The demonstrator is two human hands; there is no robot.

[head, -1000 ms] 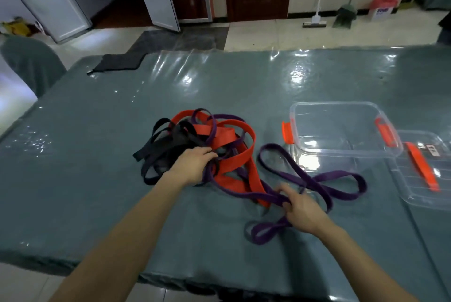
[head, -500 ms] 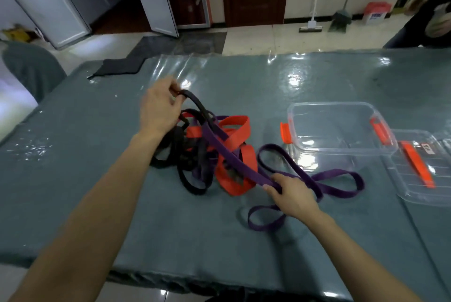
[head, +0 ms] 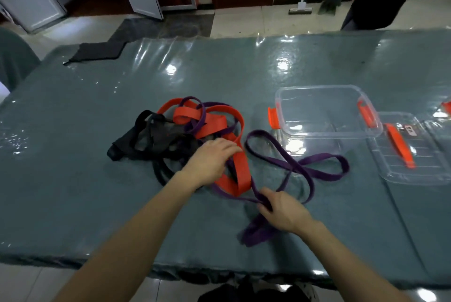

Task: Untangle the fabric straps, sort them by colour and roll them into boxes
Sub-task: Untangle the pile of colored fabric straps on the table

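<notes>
L hand point(head: 210, 160) flat on orange strap point(head: 240, 175), R hand point(head: 284, 212) pinching purple strap point(head: 319, 172).

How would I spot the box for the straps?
On the grey-green table, look right of the tangled pile of fabric straps. The clear plastic box with orange side clips stands there; unlike the flat clear lid beside it, it is deep and open.

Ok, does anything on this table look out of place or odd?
Only the expected mess: the orange fabric strap, purple fabric strap and black fabric strap lie tangled in one heap mid-table, purple loops trailing towards the clear plastic box, whose lid lies off beside it. Nothing looks spilled or damaged.
</notes>
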